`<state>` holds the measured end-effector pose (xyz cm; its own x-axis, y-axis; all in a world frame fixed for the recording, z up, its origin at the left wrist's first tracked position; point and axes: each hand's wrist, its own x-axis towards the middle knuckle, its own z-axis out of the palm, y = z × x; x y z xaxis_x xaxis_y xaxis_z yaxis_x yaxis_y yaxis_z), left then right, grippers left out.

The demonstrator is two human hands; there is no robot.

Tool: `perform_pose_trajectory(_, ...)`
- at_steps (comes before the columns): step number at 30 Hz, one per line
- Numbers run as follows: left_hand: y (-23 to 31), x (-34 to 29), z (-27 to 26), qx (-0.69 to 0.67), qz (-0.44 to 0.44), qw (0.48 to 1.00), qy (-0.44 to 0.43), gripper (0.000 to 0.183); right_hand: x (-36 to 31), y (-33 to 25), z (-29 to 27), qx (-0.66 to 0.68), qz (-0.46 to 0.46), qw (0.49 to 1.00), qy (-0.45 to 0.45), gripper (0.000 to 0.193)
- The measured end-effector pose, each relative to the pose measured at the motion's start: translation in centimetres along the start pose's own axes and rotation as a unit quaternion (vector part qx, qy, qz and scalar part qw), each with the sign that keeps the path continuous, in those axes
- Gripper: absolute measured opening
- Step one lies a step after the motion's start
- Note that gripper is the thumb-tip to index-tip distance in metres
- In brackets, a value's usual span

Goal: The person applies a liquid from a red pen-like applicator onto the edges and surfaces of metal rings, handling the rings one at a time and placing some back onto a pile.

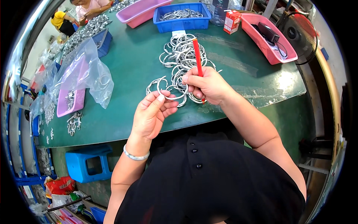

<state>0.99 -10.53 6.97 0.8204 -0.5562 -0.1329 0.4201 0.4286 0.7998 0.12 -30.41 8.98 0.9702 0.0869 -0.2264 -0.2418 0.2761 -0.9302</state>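
Left hand (151,115) raised above the near edge of the green table (126,71), thumb and fingertips pinched on a silver metal ring (172,93) at the front of the heap of rings (182,56). Right hand (207,86) just beside it, fingers clenched around a red stick-shaped tool (197,56) standing upright over the heap, rings threaded beneath the fist. Farther back: blue bin (182,18), pink trays (140,11), clear plastic bag (84,67) off to the left.
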Motion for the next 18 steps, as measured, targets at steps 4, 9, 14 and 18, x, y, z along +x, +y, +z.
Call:
perform_pose_trajectory(4,-0.29,0.01,0.15,-0.008,0.009,1.0,-0.01,0.012,-0.1,0.39,0.31,0.015,-0.003,1.0,0.002,0.01)
perform_pose_trajectory(9,-0.48,0.0,-0.07,0.003,0.036,0.999,-0.021,0.011,-0.26,0.59,0.39,0.003,-0.019,1.0,-0.015,0.01)
perform_pose_trajectory(14,-0.6,-0.07,-0.18,0.047,0.081,0.995,-0.025,0.01,-0.43,0.83,0.41,-0.026,-0.046,0.998,-0.02,0.012)
perform_pose_trajectory(18,-0.37,-0.18,-0.49,0.065,0.107,0.992,-0.015,0.01,-0.97,0.14,0.21,-0.055,-0.103,0.993,0.007,0.019)
